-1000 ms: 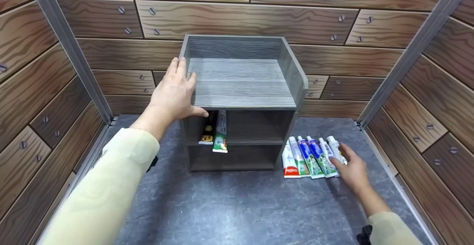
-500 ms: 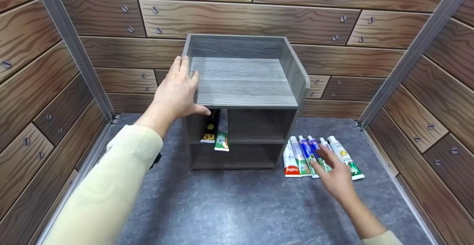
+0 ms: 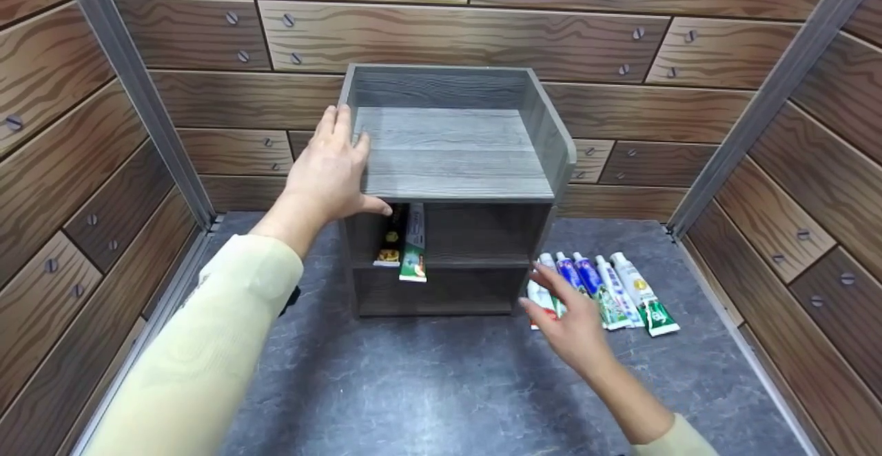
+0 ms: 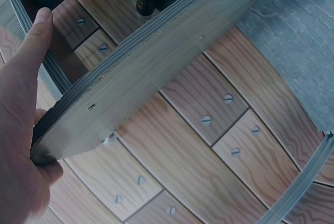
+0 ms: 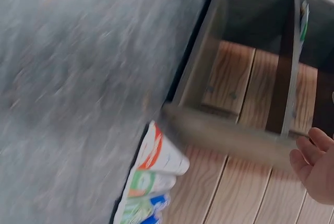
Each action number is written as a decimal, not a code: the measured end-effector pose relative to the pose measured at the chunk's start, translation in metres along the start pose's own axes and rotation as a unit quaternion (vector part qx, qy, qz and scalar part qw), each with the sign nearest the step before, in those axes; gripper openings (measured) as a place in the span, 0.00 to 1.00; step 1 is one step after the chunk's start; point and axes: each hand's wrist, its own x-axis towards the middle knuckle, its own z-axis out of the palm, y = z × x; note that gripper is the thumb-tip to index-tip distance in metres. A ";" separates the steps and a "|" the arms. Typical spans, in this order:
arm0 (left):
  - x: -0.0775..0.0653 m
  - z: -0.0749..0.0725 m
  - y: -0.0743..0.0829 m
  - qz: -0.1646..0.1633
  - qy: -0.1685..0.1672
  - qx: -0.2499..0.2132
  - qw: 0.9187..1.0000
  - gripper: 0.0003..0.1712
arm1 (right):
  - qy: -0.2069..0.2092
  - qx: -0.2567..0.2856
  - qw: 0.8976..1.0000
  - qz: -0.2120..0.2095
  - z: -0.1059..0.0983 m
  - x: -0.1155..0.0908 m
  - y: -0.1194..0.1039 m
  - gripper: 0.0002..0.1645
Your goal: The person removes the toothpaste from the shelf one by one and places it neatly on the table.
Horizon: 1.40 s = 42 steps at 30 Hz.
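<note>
My left hand (image 3: 327,170) grips the left side panel of a small grey wooden shelf unit (image 3: 448,139). In the left wrist view its thumb (image 4: 34,41) lies on one side of the panel and its fingers on the other. Two toothpaste tubes, one black and gold (image 3: 390,239) and one grey and green (image 3: 413,249), lie on the middle shelf at the left. My right hand (image 3: 575,322) holds nothing. It hovers with fingers spread beside the unit's lower right corner, partly covering a red and white toothpaste tube (image 5: 164,153) on the floor.
Several more toothpaste tubes lie side by side right of the unit, ending with a green and white tube (image 3: 644,294). The floor is grey and marbled (image 3: 413,387). Wood-patterned walls (image 3: 448,36) with metal corner strips (image 3: 744,91) enclose the space.
My right hand has moved left from the far right end of the tube row to the unit's lower right corner, uncovering the green and white tube. My left hand keeps its hold.
</note>
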 end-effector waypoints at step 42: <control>-0.001 0.001 0.000 -0.004 0.014 -0.010 1.000 0.74 | -0.140 -0.052 0.989 0.023 0.138 0.076 -0.073 0.44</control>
